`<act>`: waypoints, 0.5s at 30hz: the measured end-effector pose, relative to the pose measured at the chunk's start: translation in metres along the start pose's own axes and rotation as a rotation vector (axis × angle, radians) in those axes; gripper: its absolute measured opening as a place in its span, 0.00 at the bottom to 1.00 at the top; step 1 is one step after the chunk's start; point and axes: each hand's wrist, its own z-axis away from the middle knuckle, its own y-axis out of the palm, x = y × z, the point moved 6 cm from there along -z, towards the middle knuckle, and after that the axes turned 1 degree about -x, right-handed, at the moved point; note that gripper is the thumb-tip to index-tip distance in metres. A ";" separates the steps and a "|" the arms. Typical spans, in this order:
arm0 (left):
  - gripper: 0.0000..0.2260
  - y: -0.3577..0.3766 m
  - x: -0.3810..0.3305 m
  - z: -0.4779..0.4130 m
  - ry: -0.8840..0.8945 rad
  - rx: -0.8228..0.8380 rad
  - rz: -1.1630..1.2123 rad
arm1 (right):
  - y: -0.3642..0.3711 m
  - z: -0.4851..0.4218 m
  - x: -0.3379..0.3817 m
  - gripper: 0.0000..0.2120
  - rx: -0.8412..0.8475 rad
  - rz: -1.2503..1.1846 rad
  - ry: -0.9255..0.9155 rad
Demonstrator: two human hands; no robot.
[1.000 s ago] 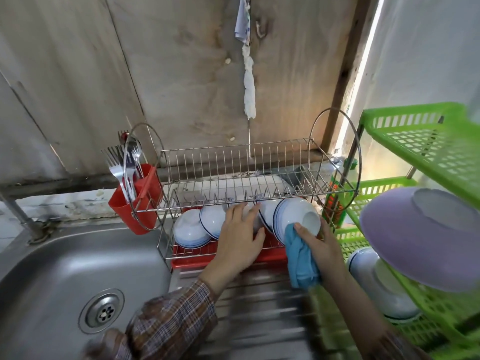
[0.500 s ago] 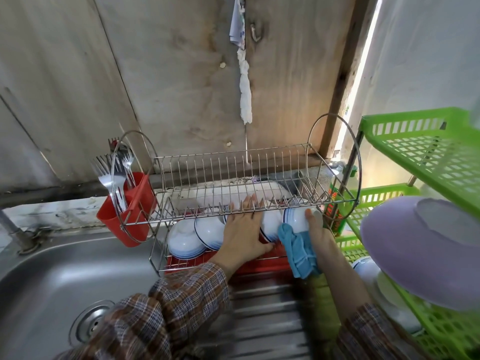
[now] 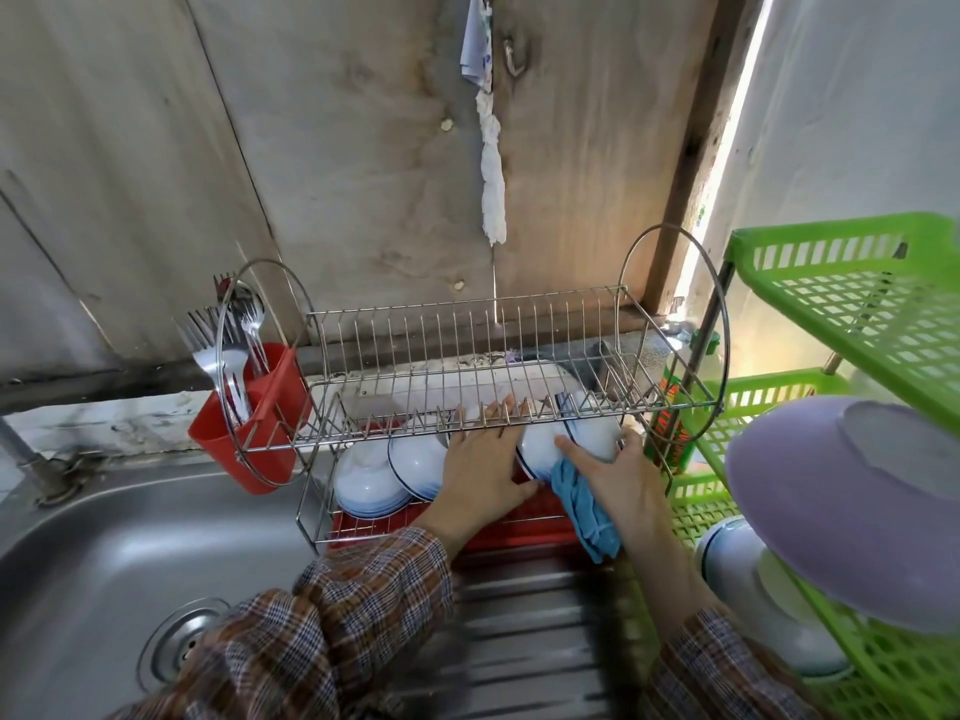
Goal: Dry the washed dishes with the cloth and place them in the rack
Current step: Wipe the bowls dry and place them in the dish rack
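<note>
- Two hands reach under the upper tier of the wire dish rack (image 3: 467,324), which stands on the ridged steel bench (image 3: 519,615) beside the sink (image 3: 93,553).
- My left hand (image 3: 483,475) lies flat, fingers straight, against the row of white bowls (image 3: 415,465) stood on edge in the lower tier; it grasps nothing.
- My right hand (image 3: 623,475) clutches the blue cloth (image 3: 589,511), which is bunched under the palm and hangs down over the red drip tray (image 3: 519,530).
- The same hand rests a digit across a blue-rimmed bowl (image 3: 592,428), with its other fingers round the bowl's far side.
- That bowl stands on edge at the right end of the lower tier, just beside the next one in the row.
- A red cutlery holder (image 3: 280,407) holding forks (image 3: 208,345) hangs at the rack's left hoop, above the sink's edge.
- Right of the rack, a green plastic shelf (image 3: 857,304) carries a purple bowl (image 3: 857,511), tilted with its base showing.
</note>
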 end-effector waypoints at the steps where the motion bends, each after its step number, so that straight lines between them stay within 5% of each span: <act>1: 0.36 0.000 0.000 0.000 0.000 0.001 0.001 | 0.000 0.000 0.001 0.49 -0.016 0.026 -0.026; 15: 0.38 0.003 0.003 -0.001 0.013 -0.006 0.008 | -0.009 0.018 0.006 0.39 -0.245 0.140 -0.151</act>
